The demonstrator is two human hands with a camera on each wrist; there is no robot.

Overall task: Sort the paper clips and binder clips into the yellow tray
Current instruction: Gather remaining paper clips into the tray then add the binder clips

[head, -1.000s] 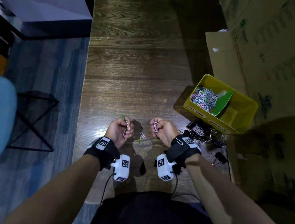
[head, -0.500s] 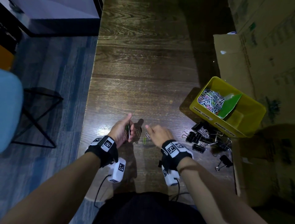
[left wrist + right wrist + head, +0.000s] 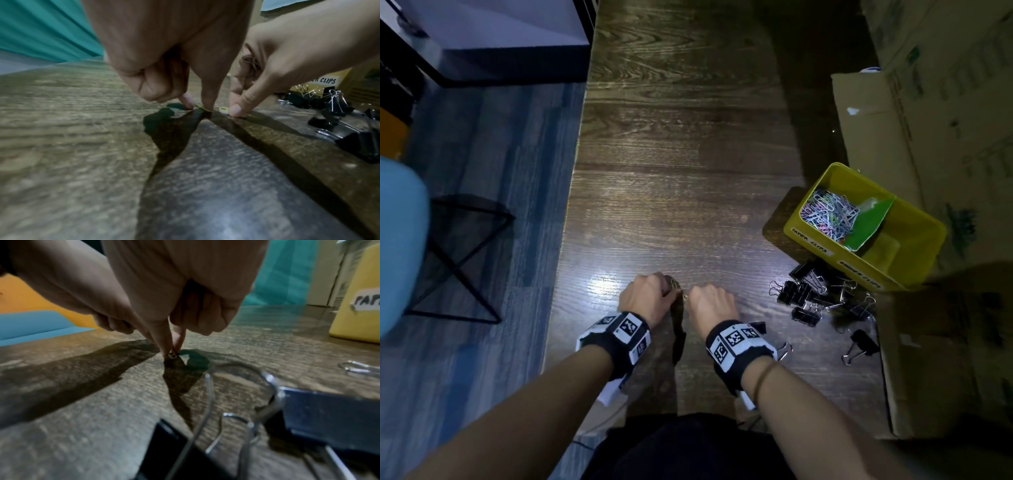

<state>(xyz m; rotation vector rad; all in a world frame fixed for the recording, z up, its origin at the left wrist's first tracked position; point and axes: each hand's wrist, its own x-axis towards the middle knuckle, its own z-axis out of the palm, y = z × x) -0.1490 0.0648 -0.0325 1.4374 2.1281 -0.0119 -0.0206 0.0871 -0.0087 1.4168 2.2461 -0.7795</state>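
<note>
Both hands work side by side, fingertips down on the table (image 3: 681,192); the left hand (image 3: 645,296) pinches a green paper clip (image 3: 200,106) between thumb and forefinger against the wood; the right hand (image 3: 710,306) pinches a small clip (image 3: 172,354) at its fingertips, a yellow clip (image 3: 223,109) lying just beside its thumb; black binder clips (image 3: 811,294) lie heaped to the right, near the yellow tray (image 3: 914,270); coloured paper clips (image 3: 830,212) fill its left compartment, beside a green divider (image 3: 869,222).
</note>
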